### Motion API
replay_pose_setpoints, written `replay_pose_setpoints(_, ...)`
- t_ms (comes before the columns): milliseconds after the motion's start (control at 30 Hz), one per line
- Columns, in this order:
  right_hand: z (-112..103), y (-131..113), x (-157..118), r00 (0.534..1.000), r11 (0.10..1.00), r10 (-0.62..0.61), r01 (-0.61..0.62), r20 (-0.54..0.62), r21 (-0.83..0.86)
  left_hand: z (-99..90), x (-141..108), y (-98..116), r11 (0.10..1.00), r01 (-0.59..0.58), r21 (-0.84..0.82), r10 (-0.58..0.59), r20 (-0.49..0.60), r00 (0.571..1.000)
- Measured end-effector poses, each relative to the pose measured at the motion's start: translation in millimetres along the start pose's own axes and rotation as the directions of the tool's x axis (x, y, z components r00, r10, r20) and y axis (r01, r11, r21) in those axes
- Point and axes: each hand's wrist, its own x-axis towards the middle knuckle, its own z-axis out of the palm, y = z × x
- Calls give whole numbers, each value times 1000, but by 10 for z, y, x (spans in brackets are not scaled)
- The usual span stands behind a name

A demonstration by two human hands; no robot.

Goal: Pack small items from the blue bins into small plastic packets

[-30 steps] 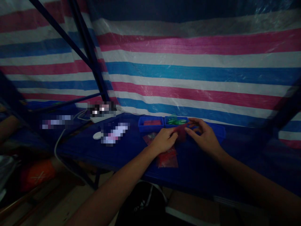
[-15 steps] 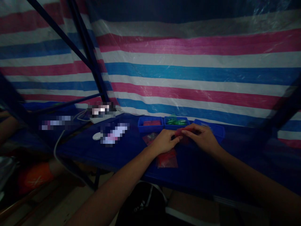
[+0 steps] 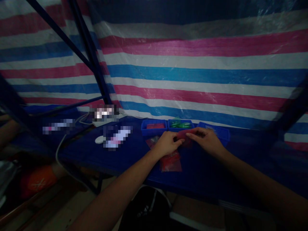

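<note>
Between my two hands is a small red plastic bag (image 3: 184,132), held up over the table. My left hand (image 3: 167,143) pinches its left side between thumb and fingers. At the right edge, my right hand (image 3: 206,138) grips it the same way. Whether anything is inside the bag is too dark to tell. Under and beside my left wrist lie more red plastic bags (image 3: 171,162), clear at the edges. Just beyond my hands stand a blue bin with red pieces (image 3: 154,129), a blue bin with green packets (image 3: 181,125) and a tilted blue bin (image 3: 223,132).
A white power strip (image 3: 106,120) with cables sits at the back left of the blue table (image 3: 91,154). A white round object (image 3: 99,140) lies beside a blurred-out item. Another person's arm (image 3: 9,131) shows at far left. A striped sheet (image 3: 204,77) hangs behind.
My hands have drawn slightly apart, and more of the red bag shows stretched between them. The bins and the bags on the table have stayed put.
</note>
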Motion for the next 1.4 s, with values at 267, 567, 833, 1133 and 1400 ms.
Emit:
replay_pose_setpoints(267, -13, -27, -7, 997, 999, 38, -39, -68, -13, -43, 0, 44, 992, 98, -75, -98, 4, 995)
replay_pose_setpoints(567, -7, 1, 0, 993, 996, 71, -66, -96, 55, -46, -6, 48, 984, 93, -149, -93, 3, 996)
replay_pose_setpoints(833, -31, 2, 7, 990, 995, 74, -66, -119, 70, -70, -19, 110, 971, 33, -236, -41, -27, 999)
replay_pose_setpoints(1133, -29, -15, -4, 992, 994, 74, -66, -99, 89, -12, 76, -16, 821, -26, -571, -45, -109, 993)
replay_pose_setpoints(1400, -1, -6, 2, 990, 981, 101, -83, -99, 173, 14, 75, -28, 748, -66, -660, -73, -181, 981)
